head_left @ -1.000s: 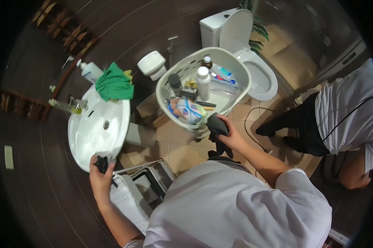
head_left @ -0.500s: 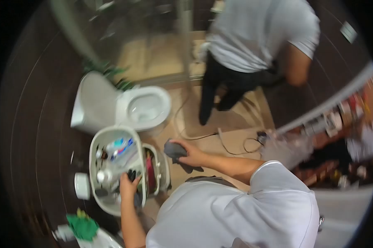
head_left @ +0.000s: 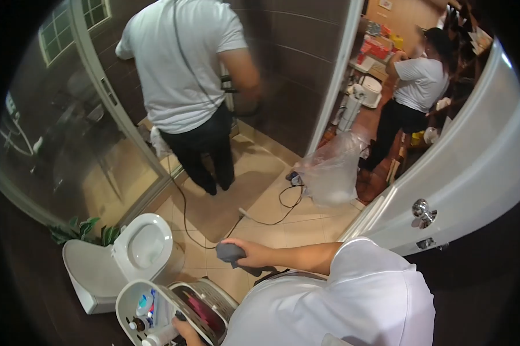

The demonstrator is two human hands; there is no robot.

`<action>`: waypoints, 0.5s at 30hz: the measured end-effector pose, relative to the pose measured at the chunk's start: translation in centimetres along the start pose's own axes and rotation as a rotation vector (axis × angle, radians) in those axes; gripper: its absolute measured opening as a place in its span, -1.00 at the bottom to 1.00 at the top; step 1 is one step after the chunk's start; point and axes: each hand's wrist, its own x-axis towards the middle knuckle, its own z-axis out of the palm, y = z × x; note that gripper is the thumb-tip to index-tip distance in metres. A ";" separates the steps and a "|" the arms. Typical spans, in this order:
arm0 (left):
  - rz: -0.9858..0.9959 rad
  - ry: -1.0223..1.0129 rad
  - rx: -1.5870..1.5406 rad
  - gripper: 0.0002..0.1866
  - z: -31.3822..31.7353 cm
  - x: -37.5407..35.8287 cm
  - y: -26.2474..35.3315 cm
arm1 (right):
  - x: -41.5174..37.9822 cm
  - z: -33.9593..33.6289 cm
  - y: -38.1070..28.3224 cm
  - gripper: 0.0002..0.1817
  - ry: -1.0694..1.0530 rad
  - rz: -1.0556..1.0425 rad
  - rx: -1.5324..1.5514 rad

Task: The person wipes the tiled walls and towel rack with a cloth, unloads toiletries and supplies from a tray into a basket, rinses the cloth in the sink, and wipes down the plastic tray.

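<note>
My right hand (head_left: 245, 252) grips a dark grey bundle (head_left: 229, 252) that looks like cloth, held above the tiled floor in front of my body. My left hand (head_left: 186, 333) is low in view at a light plastic basket (head_left: 125, 291), partly cut off by the frame's bottom edge. Its fingers are closed around a small black object (head_left: 180, 316) whose kind I cannot make out. Inside the basket are a white bottle (head_left: 161, 335), a dark bottle with a white cap (head_left: 137, 324) and blue-and-white items. A second slatted basket (head_left: 216, 291) with something red in it stands beside it.
A toilet (head_left: 146, 245) with its lid up stands at left. Ahead, a person (head_left: 185, 69) in a white shirt faces the shower. A cable (head_left: 185, 213) loops over the floor towards a clear plastic bag (head_left: 332, 173). Another person (head_left: 418, 86) stands beyond the open white door (head_left: 467, 179).
My view has swung right and up, bringing the doorway and door into sight. The right hand still holds the grey bundle. My left hand stays at the basket, now lower in view.
</note>
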 end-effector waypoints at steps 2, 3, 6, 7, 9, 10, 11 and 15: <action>-0.031 -0.139 -0.160 -0.60 -0.5 2.3 -3.2 | -0.4 -0.4 -0.6 -0.29 -0.073 0.082 0.014; 0.078 -0.193 -0.047 -0.59 -1.4 5.7 -7.4 | -0.5 -0.2 0.2 -0.29 -0.057 0.037 0.037; 0.182 -0.272 0.070 -0.58 -2.5 6.3 -9.2 | -0.7 -0.5 0.6 -0.29 -0.041 0.026 0.030; 0.187 -0.272 0.068 -0.58 -3.5 5.7 -9.6 | -0.8 -0.6 0.4 -0.29 -0.039 0.021 0.028; 0.145 -0.249 0.247 -0.45 -5.4 5.1 -11.4 | -1.0 -0.9 -0.2 -0.29 -0.032 0.002 0.036; 0.150 -0.247 0.245 -0.45 -5.8 5.1 -11.7 | -0.9 -1.0 -0.4 -0.29 -0.030 -0.003 0.034; 0.297 -0.212 0.383 -0.48 -6.0 4.9 -11.8 | -0.8 -1.1 -0.5 -0.29 -0.028 -0.030 0.046; 0.337 -0.002 0.461 -0.63 -6.4 -4.0 -3.3 | 0.5 -0.1 0.3 -0.28 0.002 -0.183 0.115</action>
